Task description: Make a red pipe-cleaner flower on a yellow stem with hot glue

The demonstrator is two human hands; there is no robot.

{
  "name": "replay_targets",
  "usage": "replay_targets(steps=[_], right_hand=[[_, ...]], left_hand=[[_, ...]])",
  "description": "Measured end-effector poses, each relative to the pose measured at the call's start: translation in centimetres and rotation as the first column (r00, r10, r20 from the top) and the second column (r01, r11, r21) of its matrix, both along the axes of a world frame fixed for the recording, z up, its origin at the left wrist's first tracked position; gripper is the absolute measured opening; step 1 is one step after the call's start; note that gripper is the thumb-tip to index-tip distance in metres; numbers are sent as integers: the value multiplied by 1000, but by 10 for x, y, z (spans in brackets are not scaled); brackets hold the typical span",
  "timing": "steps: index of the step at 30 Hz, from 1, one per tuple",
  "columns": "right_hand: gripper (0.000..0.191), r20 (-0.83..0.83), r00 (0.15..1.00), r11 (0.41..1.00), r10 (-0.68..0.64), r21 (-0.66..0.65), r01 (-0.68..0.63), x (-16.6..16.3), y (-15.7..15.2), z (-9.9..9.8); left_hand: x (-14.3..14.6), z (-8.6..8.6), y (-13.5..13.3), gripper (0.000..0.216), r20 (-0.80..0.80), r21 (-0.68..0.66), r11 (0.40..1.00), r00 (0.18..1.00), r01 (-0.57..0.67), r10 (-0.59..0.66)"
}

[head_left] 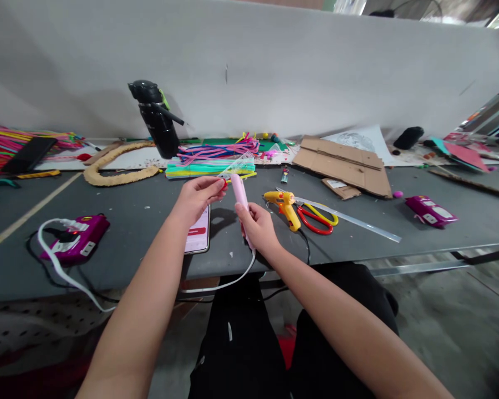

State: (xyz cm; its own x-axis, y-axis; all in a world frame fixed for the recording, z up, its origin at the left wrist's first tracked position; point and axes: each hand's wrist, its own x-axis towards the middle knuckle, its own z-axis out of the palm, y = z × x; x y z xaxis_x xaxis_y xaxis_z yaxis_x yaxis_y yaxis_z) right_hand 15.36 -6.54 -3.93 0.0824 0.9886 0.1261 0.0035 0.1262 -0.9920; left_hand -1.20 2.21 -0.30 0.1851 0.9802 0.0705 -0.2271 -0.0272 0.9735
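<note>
My left hand (202, 197) is closed in a pinch on a small red piece (224, 183), mostly hidden by the fingertips. Just right of it, a slim pink mini hair straightener (239, 191) points up and away, with my right hand (258, 224) wrapped around its lower part. A white cord (228, 285) runs from its bottom end. The red piece and the straightener's tip are close together; whether they touch, I cannot tell. Beneath my left hand lies a phone (198, 235) with a lit screen.
Right of my hands lie a yellow glue gun (285, 208), red-and-yellow-handled scissors (318, 218) and a clear strip (357, 221). Pipe cleaners (216, 166), a black bottle (158, 119) and cardboard (345, 163) stand behind. Purple power strips (81, 238) sit at left and right.
</note>
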Motion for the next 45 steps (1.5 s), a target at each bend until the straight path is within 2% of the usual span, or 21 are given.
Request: replay_targets(steps=[6, 11, 16, 19, 23, 34, 40, 42, 45], right_hand=[[47, 9, 1000, 999, 17, 35, -17, 0, 0, 0], [46, -5, 1000, 999, 7, 41, -7, 0, -1, 4], [45, -17, 1000, 999, -9, 45, 10, 1, 0, 1], [44, -17, 1000, 998, 0, 56, 1, 1, 0, 0], [44, -41, 999, 998, -6, 55, 8, 1, 0, 1], [47, -196, 975, 995, -101, -10, 101, 3, 5, -3], [46, -237, 963, 992, -126, -56, 116, 4, 6, 1], [46, -184, 979, 996, -84, -41, 78, 3, 3, 3], [47, -91, 996, 1000, -16, -8, 16, 1, 0, 4]], left_hand=[[8, -5, -4, 40, -64, -18, 988, 986, 151, -152], [7, -8, -3, 38, -121, 4, 988, 980, 157, -156], [9, -9, -4, 44, -171, 120, 980, 976, 158, -136], [10, -8, -5, 44, -203, 158, 977, 973, 143, -109], [7, -4, -4, 38, -183, 137, 985, 980, 108, -82], [-2, 5, 0, 30, -59, 52, 994, 993, -99, 102], [-11, 5, 10, 18, 78, -3, 953, 950, -303, 303], [-10, 4, 10, 21, 77, -14, 964, 961, -266, 267], [-3, 1, 6, 29, 46, -5, 992, 990, -130, 130]])
